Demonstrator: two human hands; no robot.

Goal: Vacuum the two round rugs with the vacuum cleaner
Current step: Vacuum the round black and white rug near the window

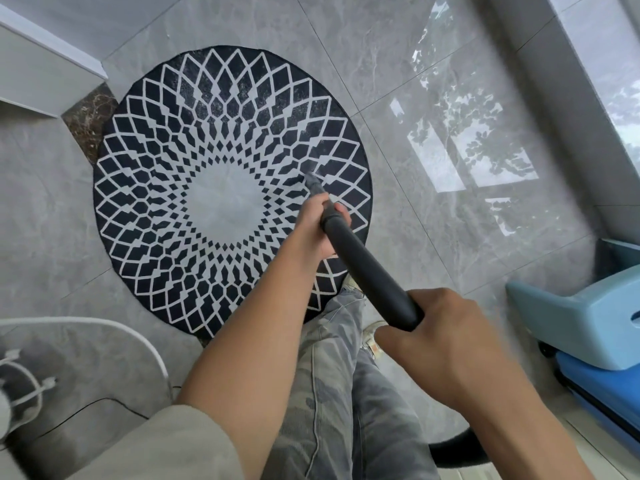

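left hand (317, 228), right hand (450, 344) grip wand (369, 273)

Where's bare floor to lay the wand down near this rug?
Bare tile right of the rug, toward the window; also left of it, between white cabinet and fan base. Crowded nearest the person: legs, wand, blue machine.

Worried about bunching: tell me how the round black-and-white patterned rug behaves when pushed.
The round black-and-white patterned rug lies thin and flat, so probably floppy and light. On the glossy grey tile floor it may slide when the black vacuum tube pushes.
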